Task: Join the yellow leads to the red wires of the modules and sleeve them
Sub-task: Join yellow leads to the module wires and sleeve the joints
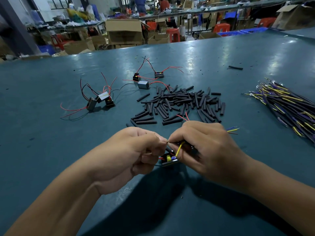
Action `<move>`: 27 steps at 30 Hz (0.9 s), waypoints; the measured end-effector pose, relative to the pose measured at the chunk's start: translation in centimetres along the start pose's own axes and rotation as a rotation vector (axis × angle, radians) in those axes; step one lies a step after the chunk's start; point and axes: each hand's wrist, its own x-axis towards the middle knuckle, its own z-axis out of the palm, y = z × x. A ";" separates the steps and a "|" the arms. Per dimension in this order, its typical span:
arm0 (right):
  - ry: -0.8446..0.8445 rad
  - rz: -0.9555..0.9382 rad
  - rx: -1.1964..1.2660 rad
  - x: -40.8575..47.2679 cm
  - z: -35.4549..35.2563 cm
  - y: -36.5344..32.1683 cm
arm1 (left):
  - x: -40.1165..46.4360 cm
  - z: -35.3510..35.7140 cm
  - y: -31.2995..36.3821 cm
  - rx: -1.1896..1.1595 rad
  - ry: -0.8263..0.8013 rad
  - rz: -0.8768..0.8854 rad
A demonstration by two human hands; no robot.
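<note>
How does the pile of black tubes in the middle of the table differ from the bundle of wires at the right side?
The black tubes are short, thick, loose pieces scattered in many directions. The bundle of wires holds long, thin strands lying nearly parallel. The tubes are all black, while the bundle mixes yellow, purple and dark strands, some ending in small metal rings. Both lie on the table, untouched by either hand.

No legible text anywhere.

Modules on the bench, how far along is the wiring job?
Done: no finished, sleeved module shows. In hand: left hand and right hand pinch a yellow lead over one module. Left: six loose modules, the black sleeves, the lead bundle.
</note>
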 end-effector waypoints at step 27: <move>0.031 0.225 0.283 -0.2 0.1 0.4 | 1.1 -1.0 -0.4 1.231 0.305 0.967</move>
